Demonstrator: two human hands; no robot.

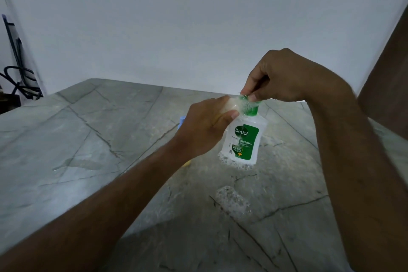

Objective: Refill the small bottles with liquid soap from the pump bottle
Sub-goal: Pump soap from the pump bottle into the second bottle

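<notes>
I am holding the small clear plastic Dettol bottle, long axis upright, in my closed left hand; directly above, my right hand is pinching its green cap.

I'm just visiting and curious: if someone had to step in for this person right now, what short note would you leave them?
Left hand: gripping the small Dettol bottle near its neck, over the counter.
Right hand: fingers pinched on its green cap, which is foamy.
Bottle looks nearly empty, with foam at its base; suds and a wet patch are on the counter.
Pump bottle not clearly visible; something blue peeks from behind the left hand.
Left: work the cap, fill, close.
</notes>
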